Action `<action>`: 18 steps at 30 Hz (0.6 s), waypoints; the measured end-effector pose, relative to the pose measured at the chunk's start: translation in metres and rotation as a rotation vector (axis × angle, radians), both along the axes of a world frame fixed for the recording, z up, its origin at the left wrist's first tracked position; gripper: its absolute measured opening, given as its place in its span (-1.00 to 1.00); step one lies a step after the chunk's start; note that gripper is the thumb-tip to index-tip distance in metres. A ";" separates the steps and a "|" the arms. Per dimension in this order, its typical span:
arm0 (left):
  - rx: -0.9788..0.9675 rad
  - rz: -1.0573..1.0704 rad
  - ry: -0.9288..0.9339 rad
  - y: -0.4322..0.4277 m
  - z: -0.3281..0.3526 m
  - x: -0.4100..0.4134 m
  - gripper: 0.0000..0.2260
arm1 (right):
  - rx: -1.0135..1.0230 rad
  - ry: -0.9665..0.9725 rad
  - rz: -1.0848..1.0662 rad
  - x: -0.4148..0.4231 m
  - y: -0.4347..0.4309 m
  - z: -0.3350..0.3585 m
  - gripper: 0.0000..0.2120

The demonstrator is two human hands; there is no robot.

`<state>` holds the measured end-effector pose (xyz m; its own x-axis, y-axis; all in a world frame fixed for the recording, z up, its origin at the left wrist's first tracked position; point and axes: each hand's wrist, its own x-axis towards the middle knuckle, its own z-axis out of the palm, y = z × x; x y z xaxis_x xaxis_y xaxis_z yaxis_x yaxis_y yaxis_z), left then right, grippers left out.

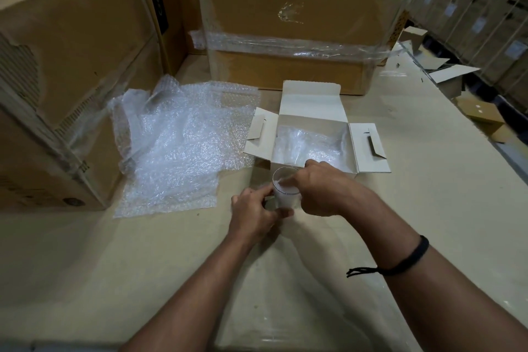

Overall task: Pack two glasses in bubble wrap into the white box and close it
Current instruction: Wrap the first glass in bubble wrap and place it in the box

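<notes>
A clear glass (283, 193) stands upright on the table just in front of the white box (368, 148). My left hand (255, 216) grips the glass from the left side. The fingers of my right hand (323, 190) reach into the glass mouth and press white wrap into it. The white box lies open with its lid flap up and both side flaps spread. Inside it lies a bundle of bubble wrap (308, 146); what it holds is hidden.
A loose heap of bubble wrap sheets (177, 140) lies left of the box. Large brown cartons stand at the left (71, 66) and behind the box (294, 28). Flattened white boxes (445, 71) lie at the far right by the table edge.
</notes>
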<state>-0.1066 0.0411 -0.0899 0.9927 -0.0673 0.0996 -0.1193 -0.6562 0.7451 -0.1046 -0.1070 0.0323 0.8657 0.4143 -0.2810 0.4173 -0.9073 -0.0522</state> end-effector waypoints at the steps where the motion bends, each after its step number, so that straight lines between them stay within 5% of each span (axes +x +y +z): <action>1: -0.007 0.002 -0.005 0.000 0.000 0.000 -0.55 | 0.060 -0.061 0.003 -0.002 -0.003 0.000 -0.35; 5: -0.008 0.002 -0.019 -0.001 0.001 0.000 -0.54 | 0.063 -0.214 0.005 -0.009 -0.016 0.002 -0.44; 18: -0.005 -0.013 0.006 0.001 -0.005 0.002 -0.53 | 0.064 -0.113 0.045 -0.007 -0.002 0.004 -0.38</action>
<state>-0.1045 0.0418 -0.0947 0.9924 -0.0800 0.0936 -0.1231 -0.6511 0.7490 -0.1115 -0.1088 0.0359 0.8705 0.4673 -0.1547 0.4638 -0.8839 -0.0599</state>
